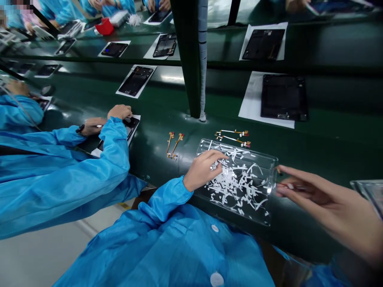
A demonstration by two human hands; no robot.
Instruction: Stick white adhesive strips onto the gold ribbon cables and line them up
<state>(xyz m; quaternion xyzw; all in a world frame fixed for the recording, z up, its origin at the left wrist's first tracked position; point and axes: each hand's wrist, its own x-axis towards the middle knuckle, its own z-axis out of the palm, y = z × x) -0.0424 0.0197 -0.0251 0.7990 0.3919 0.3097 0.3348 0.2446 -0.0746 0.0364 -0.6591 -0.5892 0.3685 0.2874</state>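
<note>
My left hand (205, 168) is over the left part of a clear plastic tray (273, 191), its thumb and forefinger apart with nothing visible held between them. Small white strips and scraps (230, 181) are scattered across the tray. To the tray's right, my right hand (326, 203) pinches a small orange-brown flex cable (280, 184), mostly hidden by the fingers. Two more flex cables (174, 145) lie left of the tray, and another pair with white strips (233, 137) lies just beyond its far edge.
Tablet-like black housings (284, 97) rest on white sheets along the green bench (167, 107). A post (191, 59) rises ahead. Co-workers in blue sleeves (113, 139) work at my left and across the bench. Another clear container (369, 191) stands at far right.
</note>
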